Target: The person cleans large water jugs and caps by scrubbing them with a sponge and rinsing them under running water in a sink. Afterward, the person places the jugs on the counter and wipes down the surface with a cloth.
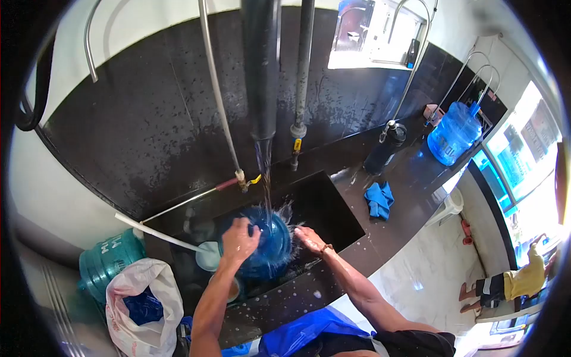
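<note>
A round blue water jug (276,238) sits in the dark sink (324,205) under a stream of water, which splashes off it. My left hand (240,241) is at the jug's left side, fingers curled against it; their exact contact is partly hidden. To the right of the jug is my right hand (310,240), fingers stretched toward it through the spray, holding nothing. Left of my left hand lies a tool with a long white handle (160,233) and a pale round head (208,256). The water falls from a thick dark pipe (260,89) overhead.
A black bottle (385,146), a folded blue cloth (379,199) and a blue jug (455,134) stand or lie on the counter at right. At left are a teal jug (110,259) and a white sack (146,309). Another person (511,279) is at far right.
</note>
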`<state>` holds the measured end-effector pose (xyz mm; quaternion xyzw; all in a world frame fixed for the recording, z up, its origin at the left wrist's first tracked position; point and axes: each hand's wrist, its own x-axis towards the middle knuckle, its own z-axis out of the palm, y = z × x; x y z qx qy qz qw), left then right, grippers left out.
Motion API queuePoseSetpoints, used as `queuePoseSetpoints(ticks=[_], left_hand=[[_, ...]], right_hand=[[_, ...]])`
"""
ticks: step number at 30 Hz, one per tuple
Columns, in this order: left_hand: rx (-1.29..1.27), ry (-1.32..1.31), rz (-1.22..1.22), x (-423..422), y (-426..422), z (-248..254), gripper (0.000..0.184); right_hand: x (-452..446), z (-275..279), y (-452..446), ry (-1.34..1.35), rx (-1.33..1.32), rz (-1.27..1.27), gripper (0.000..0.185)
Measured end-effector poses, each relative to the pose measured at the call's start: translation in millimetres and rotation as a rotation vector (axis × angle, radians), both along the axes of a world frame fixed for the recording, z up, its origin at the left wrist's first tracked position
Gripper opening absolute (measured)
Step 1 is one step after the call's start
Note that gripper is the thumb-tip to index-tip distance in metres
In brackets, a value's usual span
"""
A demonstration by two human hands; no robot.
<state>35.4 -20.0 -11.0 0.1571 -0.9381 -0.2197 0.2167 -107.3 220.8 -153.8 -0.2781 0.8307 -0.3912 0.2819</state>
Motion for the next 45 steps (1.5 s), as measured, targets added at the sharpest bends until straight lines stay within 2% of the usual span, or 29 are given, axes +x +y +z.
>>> queuePoseSetpoints(ticks=[3, 4, 5, 6, 7, 8, 9, 11, 13, 14, 16, 17, 20, 23, 24, 25, 27, 28, 29, 31, 33, 35, 36, 38, 43, 45], left_hand=[[0.021, 0.233, 0.083, 54, -26, 70, 0.021], [0.101, 0.219, 0.197, 73, -27, 120, 0.019], [0.072, 0.264, 0.232, 94, -36, 153, 0.019], [0.056, 0.31, 0.255, 117, -43, 192, 0.023], [0.241, 0.279, 0.347, 142, -43, 232, 0.032], [0.3, 0.435, 0.391, 159, -31, 264, 0.036], [0.501, 0.666, 0.4, 174, -24, 278, 0.037], [0.423, 0.743, 0.352, 191, -34, 263, 0.037], [0.114, 0.534, 0.511, 186, -48, 204, 0.039], [0.286, 0.409, 0.535, 182, -50, 177, 0.041], [0.407, 0.414, 0.54, 186, -68, 99, 0.043], [0.361, 0.517, 0.492, 196, -79, 58, 0.043], [0.658, 0.591, 0.454, 200, -58, 32, 0.045], [1.078, 0.649, 0.41, 182, -49, 8, 0.049], [1.224, 0.69, 0.398, 173, -55, -21, 0.052], [1.229, 0.705, 0.385, 161, -46, -35, 0.052], [1.32, 0.662, 0.495, 134, -27, -62, 0.049], [1.507, 0.601, 0.546, 118, -13, -69, 0.046], [1.691, 0.531, 0.595, 104, -6, -80, 0.044], [1.991, 0.624, 0.259, 78, -13, -196, 0.036], [2.025, 0.463, 0.014, 43, 13, -199, 0.032], [2.136, 0.158, 0.068, 17, 45, -137, 0.032], [2.002, 0.194, -0.22, -7, 60, -133, 0.039], [1.879, 0.174, -0.483, -24, 79, -136, 0.046], [1.998, -0.107, -0.538, -44, 92, -139, 0.043], [2.029, -0.342, -0.286, -42, 71, -146, 0.038]], right_hand=[[-5, -77, -7, -0.314, -0.048, -0.266, 0.075], [7, -53, -16, -0.487, -0.035, -0.251, 0.077], [9, -73, -23, -0.461, -0.228, -0.051, 0.077], [31, -22, -34, -0.755, -0.437, -0.12, 0.075], [55, 41, -46, -1.055, -0.627, -0.205, 0.076], [71, 101, -50, -1.327, -0.704, -0.21, 0.076], [86, 120, -55, -1.198, -0.882, -0.138, 0.073], [97, 146, -59, -1.044, -0.963, -0.272, 0.07], [61, 99, -54, -1.012, -0.675, -0.511, 0.064], [52, 111, -44, -0.689, -0.626, -0.564, 0.059], [37, 102, -19, -0.631, -0.633, -0.547, 0.057], [19, 69, -9, -0.457, -0.559, -0.535, 0.06], [12, 122, 22, -0.192, -0.364, -0.557, 0.063], [0, 173, 32, 0.066, -0.302, -0.612, 0.07], [2, 199, 35, 0.19, -0.282, -0.624, 0.074], [9, 231, 39, 0.31, -0.261, -0.634, 0.078], [13, 263, 46, 0.476, -0.265, -0.638, 0.087], [9, 264, 51, 0.648, -0.186, -0.63, 0.093], [14, 281, 54, 0.65, -0.214, -0.59, 0.093], [25, 308, 60, 0.812, -0.203, -0.563, 0.093], [33, 324, 67, 0.945, -0.127, -0.547, 0.092], [40, 340, 74, 1.066, -0.091, -0.497, 0.091], [44, 348, 77, 1.122, -0.095, -0.456, 0.09], [47, 358, 83, 1.234, -0.119, -0.405, 0.087], [45, 377, 100, 1.202, -0.047, -0.39, 0.084], [44, 382, 108, 1.193, -0.049, -0.364, 0.084]])
